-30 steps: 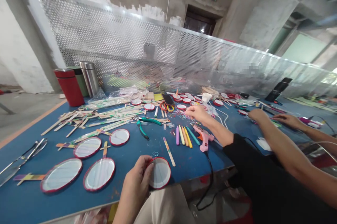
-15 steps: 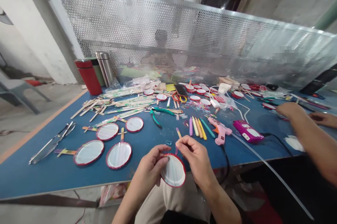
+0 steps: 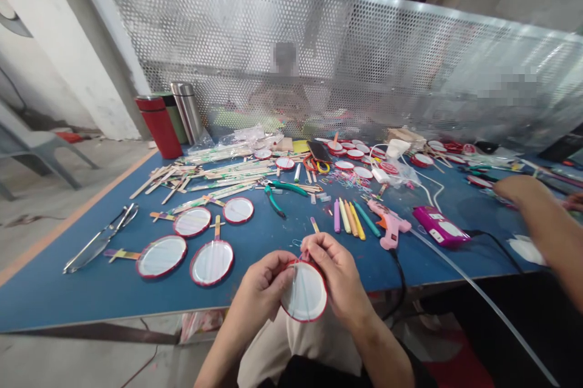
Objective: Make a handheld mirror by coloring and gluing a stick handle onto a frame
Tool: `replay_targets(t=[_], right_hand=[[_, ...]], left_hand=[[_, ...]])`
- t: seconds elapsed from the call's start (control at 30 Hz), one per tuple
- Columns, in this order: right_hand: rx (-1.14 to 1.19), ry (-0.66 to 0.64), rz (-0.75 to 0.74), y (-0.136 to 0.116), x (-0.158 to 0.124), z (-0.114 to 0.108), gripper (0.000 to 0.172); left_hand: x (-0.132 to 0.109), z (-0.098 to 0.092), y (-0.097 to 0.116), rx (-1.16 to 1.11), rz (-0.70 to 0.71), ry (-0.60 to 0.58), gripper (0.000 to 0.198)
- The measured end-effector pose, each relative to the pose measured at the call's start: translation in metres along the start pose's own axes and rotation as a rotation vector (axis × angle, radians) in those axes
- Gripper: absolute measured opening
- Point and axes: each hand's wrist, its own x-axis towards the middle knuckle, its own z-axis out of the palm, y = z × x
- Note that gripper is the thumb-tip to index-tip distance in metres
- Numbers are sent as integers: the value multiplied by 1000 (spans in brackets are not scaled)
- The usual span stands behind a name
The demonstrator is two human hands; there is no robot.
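Note:
Near the table's front edge, my left hand [image 3: 266, 285] is closed on the left rim of a round white disc [image 3: 306, 297] with a red rim. Thin strands run across the disc's face. My right hand [image 3: 334, 269] pinches a thin rubber band at the disc's top edge, its fingertips close to my left ones. Just beyond my fingers lie a coloured craft stick [image 3: 314, 225] and a small blue loop [image 3: 296, 242]. Further left are several red-rimmed discs with stick handles, such as this disc [image 3: 212, 263]. The disc's underside is hidden.
To the right lie a pink glue gun [image 3: 389, 224], coloured sticks [image 3: 347, 219] and a purple power strip [image 3: 441, 228]. Teal pliers [image 3: 276, 200], craft sticks [image 3: 218, 178] and rubber bands [image 3: 350, 180] lie behind. Flasks [image 3: 159, 127] stand back left. Another person's arm [image 3: 537, 218] reaches in right.
My right hand has moved in towards the disc's top edge, bringing the stretched band down to the rim. My left fingers have drawn closer along the rim. The view has shifted slightly.

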Motion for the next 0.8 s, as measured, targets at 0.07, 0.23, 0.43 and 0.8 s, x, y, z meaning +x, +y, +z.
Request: replay_targets(t=[0.07,0.23,0.43,0.8], right_hand=[[149,6,85,-1,2,0,24],[206,6,116,-5,4,-2,23],[-386,135,-292,-6,-5,-13,16],[-744,162,-546,13,-38,-20,14]], left_hand=[[0,-1,0,1,15,-28,22],[1,0,2,26,55,-20,18],[0,4,6,72,28,39,19],[5,14,6,78,0,216,25]])
